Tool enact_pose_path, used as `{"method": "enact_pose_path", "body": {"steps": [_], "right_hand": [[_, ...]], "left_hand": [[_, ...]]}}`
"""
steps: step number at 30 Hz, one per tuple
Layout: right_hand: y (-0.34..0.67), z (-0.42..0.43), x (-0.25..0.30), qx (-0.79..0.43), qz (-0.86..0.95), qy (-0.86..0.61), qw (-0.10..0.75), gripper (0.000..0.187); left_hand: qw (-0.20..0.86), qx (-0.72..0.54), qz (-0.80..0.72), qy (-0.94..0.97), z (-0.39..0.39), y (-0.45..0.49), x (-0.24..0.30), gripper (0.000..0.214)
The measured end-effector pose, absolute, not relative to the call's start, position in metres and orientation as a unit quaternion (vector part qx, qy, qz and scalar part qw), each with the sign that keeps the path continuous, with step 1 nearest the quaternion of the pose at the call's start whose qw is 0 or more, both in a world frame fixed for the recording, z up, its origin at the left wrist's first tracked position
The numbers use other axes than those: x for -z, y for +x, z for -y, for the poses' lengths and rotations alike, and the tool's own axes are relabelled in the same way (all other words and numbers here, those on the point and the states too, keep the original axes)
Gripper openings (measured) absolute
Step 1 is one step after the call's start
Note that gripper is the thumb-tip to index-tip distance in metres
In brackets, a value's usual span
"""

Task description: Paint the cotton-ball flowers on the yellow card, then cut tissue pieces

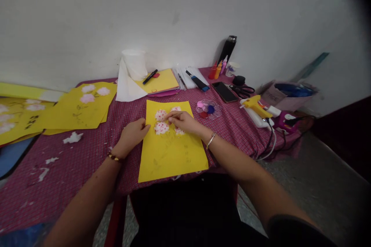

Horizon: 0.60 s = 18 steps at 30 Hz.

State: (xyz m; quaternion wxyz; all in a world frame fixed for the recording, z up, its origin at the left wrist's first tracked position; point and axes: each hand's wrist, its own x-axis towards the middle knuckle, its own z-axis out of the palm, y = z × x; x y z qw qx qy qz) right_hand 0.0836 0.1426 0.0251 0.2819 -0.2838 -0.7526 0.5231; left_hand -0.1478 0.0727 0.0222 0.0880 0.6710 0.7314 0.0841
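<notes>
Head view, and we're right over the bench (95, 162) with its red checked cloth, where a yellow sheet (171, 158) lies at the near edge, squarely in front of the person! Puffy white flowers (161, 127) dotted with red sit on its upper half, faint dark marks lower down. Left hand (133, 133) is at the sheet's left edge, fingers curled, thumb against the paper; whether it grips or merely steadies, you can't tell from here. Across comes the right hand (185, 122), fingers bent and tips close together right among the flowers, and whether anything is pinched between them is too small to call! Just beyond that hand, to the right, sits a clear palette (209, 109) with pink, red and blue patches. Further back it's a phone (224, 92), black-handled scissors (242, 91), then small paint bottles (218, 70) in front of a black flask (227, 50) tilted in view. Out right, a yellow glue gun (256, 106) among cables; out left, more yellow sheets (65, 114) with pale pink flowers, and torn white scraps (73, 137) scattered on the cloth!
</notes>
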Motion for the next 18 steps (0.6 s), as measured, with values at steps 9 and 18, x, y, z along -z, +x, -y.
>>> {"method": "enact_pose_path", "body": {"steps": [9,18], "right_hand": [[0.0814,-0.1423,-0.0267,-0.500,0.757,-0.280,0.314,0.021],[0.0778,-0.1415,-0.0235,-0.519,0.759,-0.284,0.272,0.022]], "left_hand": [[0.091,-0.078,-0.728,0.676,-0.0727,-0.1470,-0.0249,0.025],[0.094,-0.084,-0.722,0.681,-0.0734,-0.1495,-0.0227,0.026]]}}
